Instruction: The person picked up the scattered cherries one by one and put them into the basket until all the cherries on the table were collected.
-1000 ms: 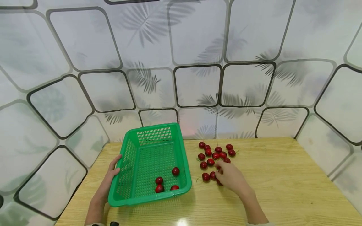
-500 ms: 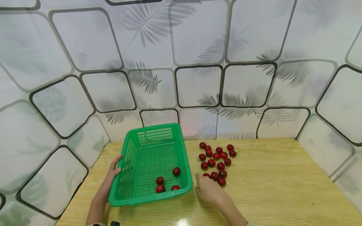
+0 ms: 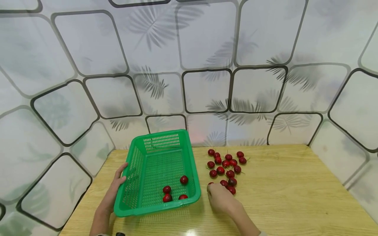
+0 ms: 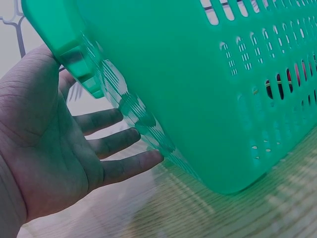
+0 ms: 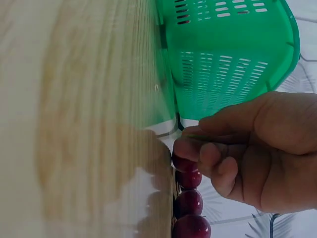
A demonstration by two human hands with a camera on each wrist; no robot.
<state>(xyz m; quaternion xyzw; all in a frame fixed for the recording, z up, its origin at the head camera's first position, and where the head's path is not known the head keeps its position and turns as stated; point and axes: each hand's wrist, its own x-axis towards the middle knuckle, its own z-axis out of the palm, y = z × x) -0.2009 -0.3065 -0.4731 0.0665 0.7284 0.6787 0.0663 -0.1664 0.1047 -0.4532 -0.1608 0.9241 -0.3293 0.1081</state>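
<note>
Right hand (image 3: 220, 197), newly closed in, pinches green stem (image 5: 199, 136) by near-left cherry (image 3: 211, 184); light grip best. Left hand (image 4: 62, 141) touches basket (image 3: 159, 207), fingers straight.

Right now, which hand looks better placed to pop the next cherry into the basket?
Probably the right hand: it is down at a cherry, with the basket nearby. The left hand touches the basket's opposite side, away from the loose cherries.
</note>
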